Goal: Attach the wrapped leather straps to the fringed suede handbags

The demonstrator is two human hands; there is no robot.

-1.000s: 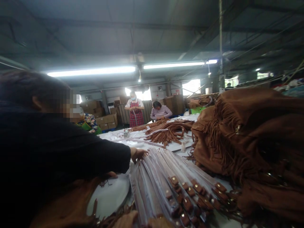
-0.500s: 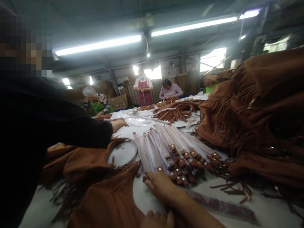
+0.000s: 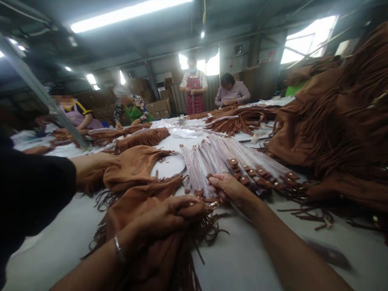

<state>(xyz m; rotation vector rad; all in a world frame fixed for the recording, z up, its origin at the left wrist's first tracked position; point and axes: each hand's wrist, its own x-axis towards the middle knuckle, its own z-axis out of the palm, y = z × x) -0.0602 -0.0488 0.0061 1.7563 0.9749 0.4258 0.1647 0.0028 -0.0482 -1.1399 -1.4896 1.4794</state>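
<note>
My left hand point(image 3: 178, 212), with a bangle at its wrist, is closed on the upper corner of a brown fringed bag point(image 3: 130, 206). A metal clasp point(image 3: 214, 205) shows just past its fingertips. My right hand point(image 3: 228, 188) pinches the brown end of a strap, and most of that strap is hidden by my hand and arm. Just beyond lies a row of straps in clear plastic sleeves point(image 3: 209, 157), their brown snap ends towards me. Behind the held bag lies a second brown bag point(image 3: 130, 165) with a curved handle; a co-worker's hand point(image 3: 97, 163) touches its left side.
A high pile of brown fringed bags point(image 3: 321, 125) fills the right side. Loose brown straps point(image 3: 236, 123) lie farther back on the white table point(image 3: 239, 254). A slanted metal post point(image 3: 54, 105) stands at left. Several people work around the far side.
My left hand has risen from the bottom edge onto the bag's corner. My right hand still grips a strap end. The co-worker's arm has drawn back left, and the view has shifted.
</note>
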